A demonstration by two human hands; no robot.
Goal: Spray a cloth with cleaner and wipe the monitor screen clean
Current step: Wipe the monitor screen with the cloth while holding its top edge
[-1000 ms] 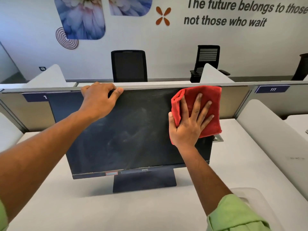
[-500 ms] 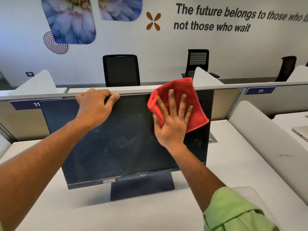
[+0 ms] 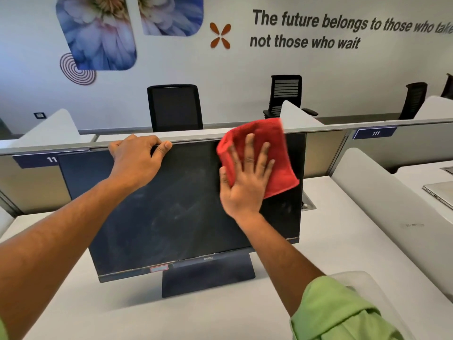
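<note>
A black monitor [image 3: 171, 212] stands on a white desk, its dark screen smeared with faint streaks. My left hand [image 3: 137, 160] grips the monitor's top edge left of centre, fingers curled over the rim. A red cloth [image 3: 277, 148] lies flat against the upper right part of the screen, its top reaching past the monitor's upper edge. My right hand [image 3: 245, 177] presses on the cloth with fingers spread wide. No spray bottle is in view.
The white desk [image 3: 331, 236] is bounded by a low grey partition [image 3: 416, 133] behind the monitor and a white divider [image 3: 382, 200] on the right. A laptop [image 3: 438, 192] lies on the neighbouring desk. Black office chairs [image 3: 175, 106] stand beyond the partition.
My right hand and the red cloth slid from the screen's right edge toward the centre and up to the top edge. My left hand kept its grip on the monitor's top.
</note>
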